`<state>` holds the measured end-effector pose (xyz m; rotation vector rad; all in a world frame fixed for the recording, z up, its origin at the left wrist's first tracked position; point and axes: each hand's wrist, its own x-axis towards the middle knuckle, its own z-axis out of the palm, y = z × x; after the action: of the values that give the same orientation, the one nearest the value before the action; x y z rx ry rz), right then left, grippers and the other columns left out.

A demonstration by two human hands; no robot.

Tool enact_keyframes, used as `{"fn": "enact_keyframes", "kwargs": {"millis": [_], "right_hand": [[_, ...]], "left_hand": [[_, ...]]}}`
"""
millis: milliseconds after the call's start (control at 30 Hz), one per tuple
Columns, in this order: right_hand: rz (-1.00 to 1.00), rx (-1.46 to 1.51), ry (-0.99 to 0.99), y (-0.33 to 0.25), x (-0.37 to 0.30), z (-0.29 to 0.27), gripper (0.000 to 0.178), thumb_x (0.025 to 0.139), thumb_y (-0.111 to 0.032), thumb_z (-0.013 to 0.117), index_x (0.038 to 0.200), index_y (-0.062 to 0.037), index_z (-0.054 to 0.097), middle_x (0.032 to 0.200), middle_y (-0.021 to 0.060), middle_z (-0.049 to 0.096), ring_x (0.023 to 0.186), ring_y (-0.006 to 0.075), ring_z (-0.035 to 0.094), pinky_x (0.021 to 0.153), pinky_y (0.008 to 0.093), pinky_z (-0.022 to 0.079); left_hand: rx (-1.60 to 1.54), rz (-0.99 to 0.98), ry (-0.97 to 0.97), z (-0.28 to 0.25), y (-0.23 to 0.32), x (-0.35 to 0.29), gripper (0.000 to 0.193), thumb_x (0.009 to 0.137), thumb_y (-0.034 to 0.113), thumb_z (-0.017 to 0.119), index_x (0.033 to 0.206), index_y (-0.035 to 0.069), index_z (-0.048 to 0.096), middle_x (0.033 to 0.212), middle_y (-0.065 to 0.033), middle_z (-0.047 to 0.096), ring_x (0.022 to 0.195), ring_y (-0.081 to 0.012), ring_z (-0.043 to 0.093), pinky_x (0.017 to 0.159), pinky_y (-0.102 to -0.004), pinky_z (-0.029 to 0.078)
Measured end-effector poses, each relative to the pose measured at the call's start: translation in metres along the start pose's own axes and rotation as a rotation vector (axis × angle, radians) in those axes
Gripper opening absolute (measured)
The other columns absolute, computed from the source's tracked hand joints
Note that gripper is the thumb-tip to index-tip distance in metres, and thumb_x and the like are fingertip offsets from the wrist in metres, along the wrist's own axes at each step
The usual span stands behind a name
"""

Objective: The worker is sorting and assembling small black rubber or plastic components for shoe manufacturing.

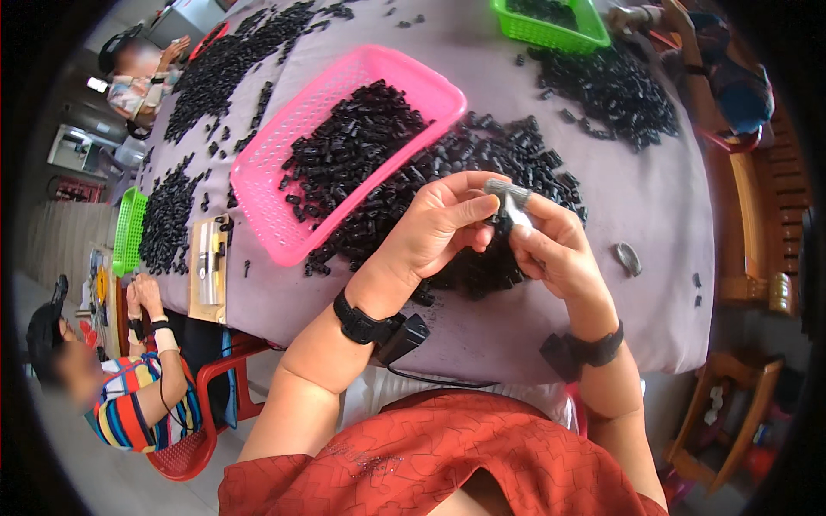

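My left hand (443,219) pinches a small grey ribbed piece (508,191), which looks like a knitted finger sleeve, between thumb and index finger. From the other side, my right hand (559,249) meets it; the right index fingertip is at or inside the grey piece, I cannot tell which. A white bit (518,213) shows just under it, by the right thumb. Both hands are above a heap of small black plastic parts (482,159). Another grey oval piece (628,258) lies on the cloth, right of my right hand.
A pink basket (258,163) partly filled with black parts stands tilted left of the heap. Further piles (615,95) and a green basket (551,36) are at the back. A cardboard piece with a clear tube (209,267) lies left. Co-workers sit around the table.
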<state>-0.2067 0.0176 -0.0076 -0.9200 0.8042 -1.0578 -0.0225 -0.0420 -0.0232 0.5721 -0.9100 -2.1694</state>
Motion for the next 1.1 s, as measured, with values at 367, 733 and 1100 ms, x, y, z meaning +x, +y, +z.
{"fn": "enact_keyframes", "kwargs": {"millis": [367, 733, 1100], "right_hand": [[-0.12, 0.067, 0.054, 0.007, 0.006, -0.005, 0.032, 0.095, -0.013, 0.057, 0.125, -0.0017, 0.054, 0.069, -0.0011, 0.051, 0.051, 0.0026, 0.04, 0.04, 0.0174, 0.03], [-0.132, 0.074, 0.144, 0.007, 0.007, -0.007, 0.023, 0.095, -0.015, 0.057, 0.113, -0.0011, 0.056, 0.07, -0.0007, 0.052, 0.054, 0.0027, 0.042, 0.041, 0.0174, 0.031], [-0.121, 0.027, 0.132, 0.009, 0.007, -0.007, 0.018, 0.095, -0.016, 0.058, 0.106, -0.0012, 0.057, 0.071, -0.0007, 0.052, 0.053, 0.0023, 0.042, 0.042, 0.017, 0.031]], "left_hand": [[-0.23, 0.188, -0.054, -0.005, 0.037, -0.009, 0.071, 0.096, 0.051, 0.043, 0.141, -0.002, 0.033, 0.133, -0.022, 0.052, 0.102, -0.0252, 0.064, 0.076, -0.0313, 0.056], [1.29, 0.475, 0.133, -0.008, 0.009, 0.002, 0.037, 0.081, -0.001, 0.067, 0.117, 0.004, 0.062, 0.11, -0.0049, 0.061, 0.067, -0.0082, 0.05, 0.063, -0.023, 0.046], [1.233, 0.613, 0.192, -0.007, 0.004, 0.007, 0.023, 0.078, -0.007, 0.068, 0.099, 0.002, 0.065, 0.096, -0.0028, 0.062, 0.064, -0.008, 0.049, 0.06, -0.0224, 0.043]]}}
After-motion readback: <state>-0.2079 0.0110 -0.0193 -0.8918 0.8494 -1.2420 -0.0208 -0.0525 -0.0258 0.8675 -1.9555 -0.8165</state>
